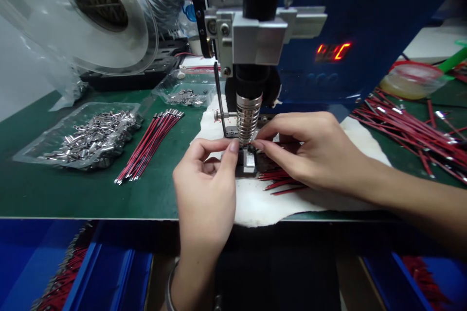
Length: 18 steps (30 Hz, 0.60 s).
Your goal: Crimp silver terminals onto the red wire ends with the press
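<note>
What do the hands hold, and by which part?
Cannot be told: left hand and right hand pinch at the fixture under the nozzle; anything held is too small.

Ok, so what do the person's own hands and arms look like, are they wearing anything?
Neither the left hand nor the right hand wears a glove or ring. Both forearms are uncovered, with no sleeves in view. A thin silvery bangle circles the left wrist.

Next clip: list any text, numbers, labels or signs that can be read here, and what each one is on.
Red LED display on the blue machine housing: three lit characters, the last like "C"; the others are too blurred to read.
Nothing else in view carries legible text.
</note>
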Motion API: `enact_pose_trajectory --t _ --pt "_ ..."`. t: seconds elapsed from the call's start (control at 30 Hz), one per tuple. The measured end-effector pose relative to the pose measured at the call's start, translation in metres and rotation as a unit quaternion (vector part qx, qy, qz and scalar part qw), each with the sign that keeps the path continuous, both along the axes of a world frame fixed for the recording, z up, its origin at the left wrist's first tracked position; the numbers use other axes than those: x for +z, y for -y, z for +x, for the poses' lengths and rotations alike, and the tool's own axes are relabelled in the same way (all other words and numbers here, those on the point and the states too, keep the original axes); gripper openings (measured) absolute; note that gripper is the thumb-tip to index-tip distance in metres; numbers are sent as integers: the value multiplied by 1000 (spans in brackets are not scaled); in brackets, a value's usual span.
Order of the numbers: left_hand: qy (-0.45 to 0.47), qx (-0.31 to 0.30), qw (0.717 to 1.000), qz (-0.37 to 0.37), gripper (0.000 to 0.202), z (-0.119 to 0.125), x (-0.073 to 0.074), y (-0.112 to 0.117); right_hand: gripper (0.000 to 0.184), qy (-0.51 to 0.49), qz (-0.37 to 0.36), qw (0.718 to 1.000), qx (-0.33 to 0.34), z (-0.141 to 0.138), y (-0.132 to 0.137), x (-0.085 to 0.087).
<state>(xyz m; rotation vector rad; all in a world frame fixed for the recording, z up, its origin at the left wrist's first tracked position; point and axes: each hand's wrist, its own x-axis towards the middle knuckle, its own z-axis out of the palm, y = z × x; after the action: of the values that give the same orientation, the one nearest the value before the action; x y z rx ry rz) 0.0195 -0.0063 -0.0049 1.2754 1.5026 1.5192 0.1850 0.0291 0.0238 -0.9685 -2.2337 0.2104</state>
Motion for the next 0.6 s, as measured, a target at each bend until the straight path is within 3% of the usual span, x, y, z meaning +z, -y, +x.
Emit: enact_pose_trajectory --t 0.6 --pt "-2 0 1000 -3 15 0 1 0 12 3 3 1000 0 2 0 -1"
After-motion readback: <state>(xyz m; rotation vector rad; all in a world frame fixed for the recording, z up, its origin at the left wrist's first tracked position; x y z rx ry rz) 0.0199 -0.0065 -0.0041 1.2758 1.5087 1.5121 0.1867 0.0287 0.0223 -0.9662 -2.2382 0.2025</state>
